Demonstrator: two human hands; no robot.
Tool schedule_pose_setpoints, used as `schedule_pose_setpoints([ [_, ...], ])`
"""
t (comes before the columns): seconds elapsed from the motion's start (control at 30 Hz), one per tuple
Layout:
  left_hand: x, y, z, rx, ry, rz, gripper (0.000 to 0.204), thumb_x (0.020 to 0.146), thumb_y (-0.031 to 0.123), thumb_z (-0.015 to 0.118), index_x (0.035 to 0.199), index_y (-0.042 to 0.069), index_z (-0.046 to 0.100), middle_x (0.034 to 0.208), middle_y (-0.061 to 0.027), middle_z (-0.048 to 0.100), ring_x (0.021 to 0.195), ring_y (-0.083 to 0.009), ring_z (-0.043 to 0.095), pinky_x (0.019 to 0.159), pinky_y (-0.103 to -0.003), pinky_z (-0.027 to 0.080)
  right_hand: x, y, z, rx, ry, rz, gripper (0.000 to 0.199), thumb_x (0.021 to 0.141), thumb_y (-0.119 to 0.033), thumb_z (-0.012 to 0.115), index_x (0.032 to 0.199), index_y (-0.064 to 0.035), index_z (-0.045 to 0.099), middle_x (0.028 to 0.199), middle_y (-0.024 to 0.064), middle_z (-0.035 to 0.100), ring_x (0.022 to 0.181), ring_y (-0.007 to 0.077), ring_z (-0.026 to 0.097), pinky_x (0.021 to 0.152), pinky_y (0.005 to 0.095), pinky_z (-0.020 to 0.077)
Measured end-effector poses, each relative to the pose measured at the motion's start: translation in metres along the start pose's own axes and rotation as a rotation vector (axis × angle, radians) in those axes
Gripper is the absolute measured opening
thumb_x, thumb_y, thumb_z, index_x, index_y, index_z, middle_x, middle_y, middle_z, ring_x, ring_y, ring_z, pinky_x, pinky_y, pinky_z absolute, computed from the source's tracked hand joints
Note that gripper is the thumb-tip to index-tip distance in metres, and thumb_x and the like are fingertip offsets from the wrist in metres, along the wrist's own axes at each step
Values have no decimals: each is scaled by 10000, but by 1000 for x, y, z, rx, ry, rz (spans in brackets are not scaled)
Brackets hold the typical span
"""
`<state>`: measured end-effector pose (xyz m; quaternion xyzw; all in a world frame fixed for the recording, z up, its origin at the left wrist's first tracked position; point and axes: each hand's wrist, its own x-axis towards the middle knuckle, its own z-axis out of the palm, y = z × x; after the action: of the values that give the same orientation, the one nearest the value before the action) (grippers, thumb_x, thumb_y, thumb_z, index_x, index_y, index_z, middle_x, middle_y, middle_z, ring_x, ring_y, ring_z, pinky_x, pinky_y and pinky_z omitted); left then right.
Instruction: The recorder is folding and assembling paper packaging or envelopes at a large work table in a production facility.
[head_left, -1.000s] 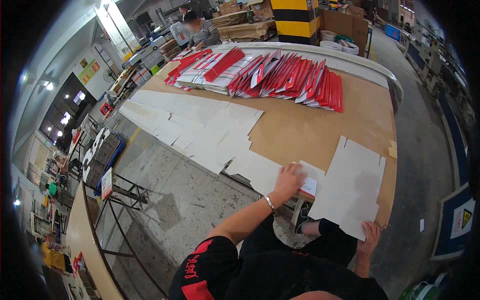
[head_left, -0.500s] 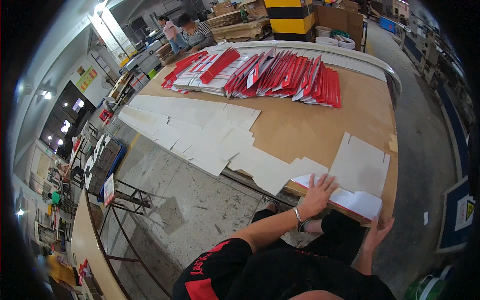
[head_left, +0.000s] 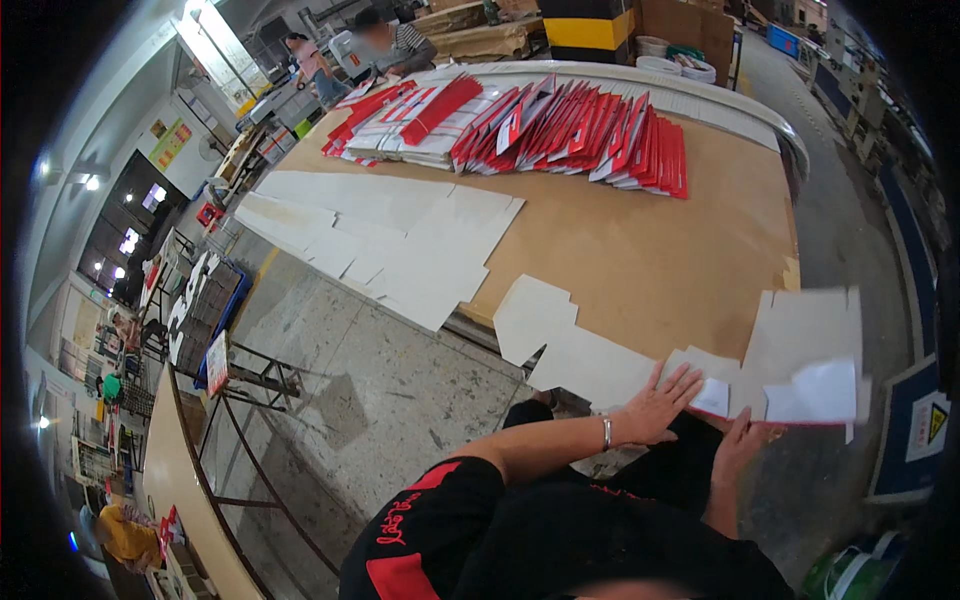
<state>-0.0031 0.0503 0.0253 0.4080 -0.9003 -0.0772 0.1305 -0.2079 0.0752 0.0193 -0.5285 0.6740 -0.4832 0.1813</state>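
Left hand [head_left: 655, 410] lay flat, fingers spread, on the white carton blank [head_left: 800, 350]; right hand [head_left: 738, 445] gripped its edge; many blanks [head_left: 390, 240] waited.

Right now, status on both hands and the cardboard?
Left hand flat, fingers spread, pressing a white carton blank. Right hand at the table edge, under a blurred white sheet. Red-and-white stacks far off, nothing blocking.
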Motion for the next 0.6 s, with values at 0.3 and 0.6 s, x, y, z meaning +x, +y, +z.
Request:
schedule_pose_setpoints([
  [0.3,-61,-22,-29,48,-26,34,1166,675,655,660,1479,-24,159,1514,-199,254,1431,-331,175,1135,-611,5,50,12,20,-475,-293,-716,444,938,-53,415,1374,32,413,1432,195,419,1331,346,395,1105,408,324],
  [0.6,-131,-129,-58,-431,245,-83,411,630,-33,622,1040,-14,632,1172,-178,575,1095,-345,549,961,-388,460,81,50,2,-563,-375,-723,439,974,-117,369,1397,-11,420,1417,173,453,1325,316,413,1110,407,314],
])
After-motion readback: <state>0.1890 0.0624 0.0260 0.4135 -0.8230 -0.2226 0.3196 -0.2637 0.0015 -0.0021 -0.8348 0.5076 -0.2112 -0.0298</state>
